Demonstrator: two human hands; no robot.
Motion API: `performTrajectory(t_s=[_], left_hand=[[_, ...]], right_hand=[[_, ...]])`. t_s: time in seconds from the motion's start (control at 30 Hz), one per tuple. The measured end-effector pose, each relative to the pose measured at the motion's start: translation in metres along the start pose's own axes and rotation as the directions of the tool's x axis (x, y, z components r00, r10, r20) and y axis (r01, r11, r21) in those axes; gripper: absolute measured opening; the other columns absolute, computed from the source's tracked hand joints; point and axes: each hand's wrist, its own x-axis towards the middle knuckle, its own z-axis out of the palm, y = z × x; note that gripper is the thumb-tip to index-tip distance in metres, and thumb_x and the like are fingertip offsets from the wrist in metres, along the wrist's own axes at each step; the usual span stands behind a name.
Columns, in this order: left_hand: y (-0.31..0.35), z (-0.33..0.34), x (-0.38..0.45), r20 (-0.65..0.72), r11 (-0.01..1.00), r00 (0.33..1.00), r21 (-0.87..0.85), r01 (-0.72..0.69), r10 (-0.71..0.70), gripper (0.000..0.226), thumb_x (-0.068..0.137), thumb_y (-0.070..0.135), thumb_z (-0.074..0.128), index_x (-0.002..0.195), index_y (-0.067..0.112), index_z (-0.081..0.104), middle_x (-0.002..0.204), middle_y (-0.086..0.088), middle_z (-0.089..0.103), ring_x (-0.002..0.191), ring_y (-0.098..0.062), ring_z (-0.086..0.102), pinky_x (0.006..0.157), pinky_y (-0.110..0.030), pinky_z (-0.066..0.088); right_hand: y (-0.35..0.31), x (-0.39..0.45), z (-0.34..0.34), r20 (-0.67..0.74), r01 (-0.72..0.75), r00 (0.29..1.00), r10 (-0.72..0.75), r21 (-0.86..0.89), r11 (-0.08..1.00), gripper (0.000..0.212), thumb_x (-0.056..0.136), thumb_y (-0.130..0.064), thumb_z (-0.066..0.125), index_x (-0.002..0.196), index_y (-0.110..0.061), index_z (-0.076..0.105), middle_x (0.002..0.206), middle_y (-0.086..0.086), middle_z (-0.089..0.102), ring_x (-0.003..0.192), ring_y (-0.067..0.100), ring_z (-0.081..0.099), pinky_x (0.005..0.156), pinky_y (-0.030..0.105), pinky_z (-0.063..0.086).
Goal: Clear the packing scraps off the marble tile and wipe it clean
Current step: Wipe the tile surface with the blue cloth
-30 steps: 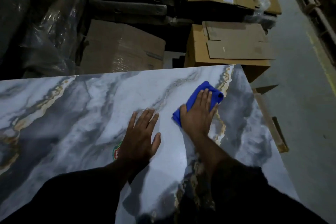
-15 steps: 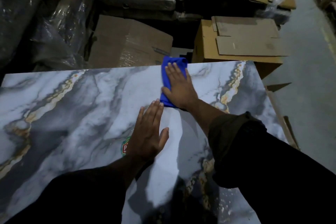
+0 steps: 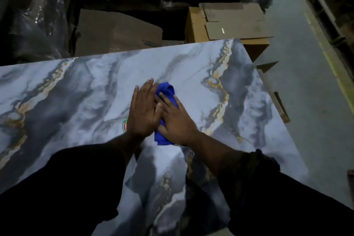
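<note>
On the marble tile (image 3: pixel 80 90), right hand (image 3: pixel 175 119) flat on blue cloth (image 3: pixel 165 90), left hand (image 3: pixel 142 112) alongside, fingers straight.

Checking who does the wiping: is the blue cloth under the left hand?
No, the right hand presses the blue cloth; the left hand lies flat beside it.

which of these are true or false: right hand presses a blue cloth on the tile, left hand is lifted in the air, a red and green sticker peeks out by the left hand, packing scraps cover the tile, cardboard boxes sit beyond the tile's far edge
1. The right hand presses a blue cloth on the marble tile: true.
2. The left hand is lifted in the air: false, it lies flat on the tile beside the cloth.
3. A red and green sticker peeks out by the left hand: true.
4. Packing scraps cover the tile: false, none show on its visible surface.
5. Cardboard boxes sit beyond the far edge: true.
</note>
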Motion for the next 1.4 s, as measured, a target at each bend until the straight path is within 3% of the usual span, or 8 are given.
performTrajectory(t_s=[0.4, 0.67, 0.83, 0.9, 1.03, 1.13, 1.23, 1.4], left_hand=[[0.037, 0.001, -0.026, 0.289, 0.937, 0.957, 0.325, -0.128, 0.03, 0.052, 0.105, 0.028, 0.044, 0.15, 0.002, 0.042, 0.158, -0.021, 0.038, 0.149, -0.034, 0.033, 0.123, -0.06, 0.015], [0.115, 0.013, -0.129, 0.371, 0.968, 0.92, 0.152, -0.199, 0.131, 0.051, 0.103, 0.03, 0.041, 0.147, 0.006, 0.048, 0.153, -0.016, 0.048, 0.145, -0.031, 0.039, 0.122, -0.056, 0.023], [0.114, 0.011, -0.129, 0.412, 0.954, 0.905, 0.215, -0.209, 0.106, 0.054, 0.105, 0.035, 0.03, 0.149, 0.007, 0.046, 0.156, -0.013, 0.045, 0.149, -0.028, 0.034, 0.123, -0.055, 0.02], [0.116, 0.012, -0.13, 0.416, 0.948, 0.902, 0.226, -0.223, 0.113, 0.054, 0.106, 0.033, 0.028, 0.149, 0.006, 0.045, 0.156, -0.014, 0.044, 0.149, -0.028, 0.033, 0.123, -0.055, 0.019], [0.114, 0.012, -0.13, 0.427, 0.944, 0.895, 0.224, -0.242, 0.128, 0.054, 0.105, 0.029, 0.028, 0.151, 0.006, 0.043, 0.158, -0.013, 0.042, 0.151, -0.028, 0.03, 0.125, -0.055, 0.014], [0.114, 0.013, -0.13, 0.44, 0.938, 0.888, 0.235, -0.256, 0.132, 0.056, 0.104, 0.029, 0.023, 0.152, 0.006, 0.042, 0.159, -0.013, 0.04, 0.152, -0.027, 0.028, 0.125, -0.055, 0.014], [0.118, 0.012, -0.127, 0.426, 0.938, 0.896, 0.244, -0.246, 0.124, 0.057, 0.104, 0.03, 0.022, 0.152, 0.005, 0.042, 0.158, -0.014, 0.041, 0.152, -0.028, 0.03, 0.124, -0.055, 0.016], [0.121, 0.008, -0.127, 0.416, 0.936, 0.899, 0.242, -0.254, 0.137, 0.057, 0.104, 0.031, 0.022, 0.15, 0.004, 0.043, 0.156, -0.015, 0.044, 0.15, -0.029, 0.033, 0.123, -0.057, 0.02]], right_hand=[[-0.1, -0.194, 0.014, -0.064, -0.568, 0.823, 0.564, -0.107, 0.816, 0.08, 0.096, -0.05, 0.042, 0.162, -0.016, 0.014, 0.171, 0.001, 0.004, 0.157, 0.018, -0.002, 0.124, 0.052, 0.008], [-0.103, -0.247, 0.0, -0.153, -0.867, 0.496, 0.855, -0.137, 0.478, 0.076, 0.097, -0.051, 0.021, 0.162, -0.012, 0.012, 0.17, 0.006, 0.008, 0.157, 0.023, 0.006, 0.125, 0.053, 0.016], [-0.068, -0.223, -0.012, -0.144, -0.972, 0.233, 0.962, -0.068, 0.225, 0.078, 0.103, -0.051, 0.035, 0.162, -0.008, 0.007, 0.17, 0.01, 0.005, 0.157, 0.024, 0.0, 0.124, 0.055, 0.006], [-0.079, -0.217, -0.009, -0.135, -0.966, 0.258, 0.957, -0.069, 0.251, 0.081, 0.102, -0.053, 0.035, 0.162, -0.009, 0.004, 0.17, 0.01, 0.002, 0.157, 0.024, -0.004, 0.124, 0.055, 0.006], [-0.16, -0.227, 0.023, -0.128, -0.791, 0.611, 0.781, -0.091, 0.605, 0.079, 0.097, -0.051, 0.04, 0.161, -0.012, 0.016, 0.169, 0.01, 0.011, 0.157, 0.025, 0.006, 0.125, 0.054, 0.014], [-0.175, -0.245, 0.032, -0.1, -0.706, 0.708, 0.699, -0.093, 0.702, 0.075, 0.097, -0.048, 0.043, 0.16, -0.012, 0.024, 0.169, 0.004, 0.016, 0.157, 0.021, 0.008, 0.122, 0.051, 0.016], [-0.139, -0.261, 0.015, -0.114, -0.772, 0.635, 0.764, -0.088, 0.629, 0.073, 0.098, -0.047, 0.037, 0.161, -0.013, 0.022, 0.169, 0.003, 0.015, 0.157, 0.019, 0.005, 0.124, 0.052, 0.018], [-0.064, -0.274, -0.014, -0.187, -0.95, 0.312, 0.932, -0.084, 0.301, 0.07, 0.102, -0.042, 0.032, 0.161, -0.008, 0.013, 0.169, 0.01, 0.01, 0.157, 0.024, 0.005, 0.125, 0.054, 0.014]])
